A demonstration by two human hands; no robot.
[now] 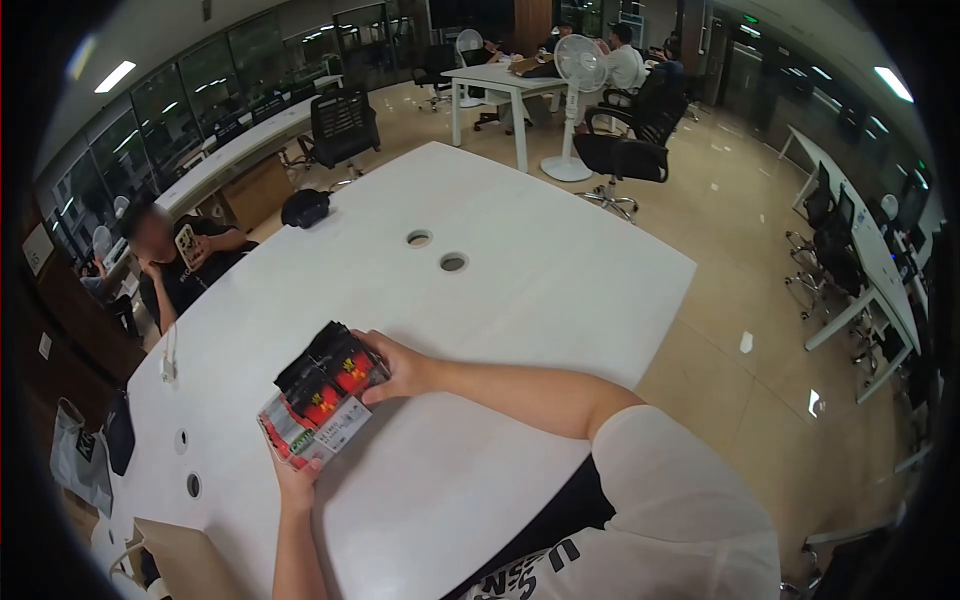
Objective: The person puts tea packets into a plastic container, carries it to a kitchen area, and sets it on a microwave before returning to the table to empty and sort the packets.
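Note:
Over the white table [480, 300] I hold a box of red and black packets [323, 395] between my two hands. It sits tilted in view, with black packet tops sticking up along its far side and a white printed label on the side toward me. My left hand [297, 480] grips the near left end, thumb on the box's lower edge and the other fingers mostly hidden beneath it. Closed round the far right end is my right hand [402, 367], with its thumb on the near side and fingers behind.
A black pouch [305, 208] lies at the table's far left edge. To the left sits a person [190, 255] with a phone. A brown paper bag [185, 560] stands at the lower left. Beyond the table are a white fan [580, 65] and an office chair [635, 145].

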